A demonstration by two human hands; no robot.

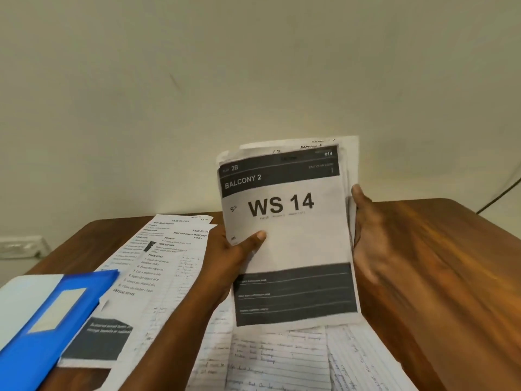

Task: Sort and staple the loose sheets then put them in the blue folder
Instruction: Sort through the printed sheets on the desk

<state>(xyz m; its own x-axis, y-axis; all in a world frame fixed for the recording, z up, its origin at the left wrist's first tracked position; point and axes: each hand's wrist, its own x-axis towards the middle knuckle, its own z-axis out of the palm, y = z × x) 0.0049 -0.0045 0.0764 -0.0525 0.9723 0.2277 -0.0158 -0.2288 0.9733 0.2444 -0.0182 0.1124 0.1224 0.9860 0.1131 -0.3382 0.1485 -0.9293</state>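
While my left hand point(239, 249) pinches the stack point(287, 238) upright above the desk point(439, 263) and my right hand point(369, 235) lies flat against its edge, the folder point(53, 314) lies low left, nearer my left.

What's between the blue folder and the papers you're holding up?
In the head view, loose printed sheets on the table, crossed by the left arm, between blue folder and held stack.

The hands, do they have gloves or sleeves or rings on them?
No. The left hand and the right hand are both bare, with no gloves. No ring, watch or bracelet shows on them. The left forearm is bare down to the picture's bottom edge, so no sleeve is in view. The right wrist is partly hidden.
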